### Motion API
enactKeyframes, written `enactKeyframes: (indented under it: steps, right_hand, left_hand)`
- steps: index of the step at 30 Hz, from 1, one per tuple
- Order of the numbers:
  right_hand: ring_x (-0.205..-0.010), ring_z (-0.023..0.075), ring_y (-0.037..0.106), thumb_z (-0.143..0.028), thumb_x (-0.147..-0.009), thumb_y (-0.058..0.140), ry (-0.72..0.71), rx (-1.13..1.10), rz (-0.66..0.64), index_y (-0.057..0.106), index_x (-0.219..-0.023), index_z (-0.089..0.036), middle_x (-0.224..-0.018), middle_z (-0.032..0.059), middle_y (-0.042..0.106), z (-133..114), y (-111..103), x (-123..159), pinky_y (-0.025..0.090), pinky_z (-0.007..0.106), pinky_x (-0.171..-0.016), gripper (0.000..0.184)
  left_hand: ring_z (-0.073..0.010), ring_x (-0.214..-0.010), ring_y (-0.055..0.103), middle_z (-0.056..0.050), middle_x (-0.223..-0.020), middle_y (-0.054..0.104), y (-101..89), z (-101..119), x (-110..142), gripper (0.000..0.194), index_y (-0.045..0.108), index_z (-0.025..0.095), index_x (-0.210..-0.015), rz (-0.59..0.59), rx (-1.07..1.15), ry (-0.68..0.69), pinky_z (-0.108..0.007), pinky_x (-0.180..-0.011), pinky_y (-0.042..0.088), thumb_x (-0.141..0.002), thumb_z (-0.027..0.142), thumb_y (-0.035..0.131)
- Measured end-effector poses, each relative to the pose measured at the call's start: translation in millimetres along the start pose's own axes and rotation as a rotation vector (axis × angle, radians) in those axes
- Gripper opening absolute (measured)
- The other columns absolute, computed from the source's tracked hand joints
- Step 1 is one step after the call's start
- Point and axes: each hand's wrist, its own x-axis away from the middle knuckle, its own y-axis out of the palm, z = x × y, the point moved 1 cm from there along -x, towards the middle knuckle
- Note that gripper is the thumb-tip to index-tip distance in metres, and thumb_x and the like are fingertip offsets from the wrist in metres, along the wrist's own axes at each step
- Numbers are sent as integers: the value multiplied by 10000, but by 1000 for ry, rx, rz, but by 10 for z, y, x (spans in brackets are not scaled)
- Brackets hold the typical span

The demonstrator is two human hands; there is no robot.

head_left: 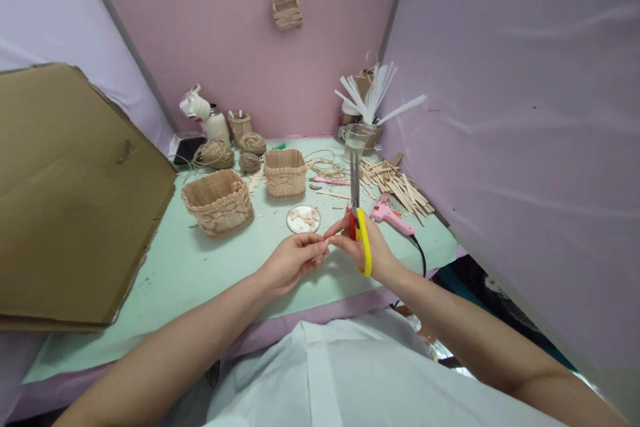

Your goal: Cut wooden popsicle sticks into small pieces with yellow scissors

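Observation:
My left hand (296,261) pinches a small pale piece of wood (327,243) between thumb and fingers. Fingertips of my right hand (376,252) meet it at the same piece. Hooked in my right hand are scissors (355,180) with yellow and red handles, blades pointing up and away from me. Just beyond the hands lies a small round white dish (296,225) with thin wood chips on it. Two wooden baskets stand behind: a larger oval basket (220,221) with leaf-like pieces on its side, and a smaller basket (286,180).
A pink glue gun (395,219) with a black cord lies right of my hands. Behind it are scattered craft sticks (400,183). A clear cup (357,140) and white strips (373,97) stand at the back. Twine balls (216,155) sit back left. Large cardboard (75,200) leans at left.

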Motion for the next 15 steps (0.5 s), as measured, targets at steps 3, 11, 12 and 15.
enactKeyframes:
  steps: [3,11,12,15]
  right_hand:
    - [-534,107,440,-320,-717,634,-26,24,129,450,-765,-206,-688,-22,589,15,69,8,364,254,-528,222]
    - [-635,138,515,-323,-735,602,-19,18,205,403,-778,-216,-741,-10,575,94,136,-26,405,271,-609,230]
    - [-630,136,510,-329,-731,605,-9,25,202,401,-775,-216,-736,-12,568,108,114,-32,402,269,-605,237]
    - [-610,131,493,-367,-712,618,36,52,179,405,-755,-213,-714,-16,547,145,55,-36,393,264,-582,266]
  left_hand:
    - [-35,-553,474,-11,-717,573,-15,-19,-16,224,610,125,-785,-52,77,-33,-156,-548,399,-646,268,712]
    - [-76,-558,509,4,-649,581,6,-14,-14,241,569,139,-740,147,-139,190,-222,-577,448,-609,280,714]
    - [-79,-549,508,13,-628,573,5,-6,-12,237,568,143,-741,174,-186,231,-229,-576,452,-610,280,709]
    - [-98,-582,524,16,-633,567,-5,7,-9,229,572,151,-736,229,-285,315,-244,-587,470,-610,296,697]
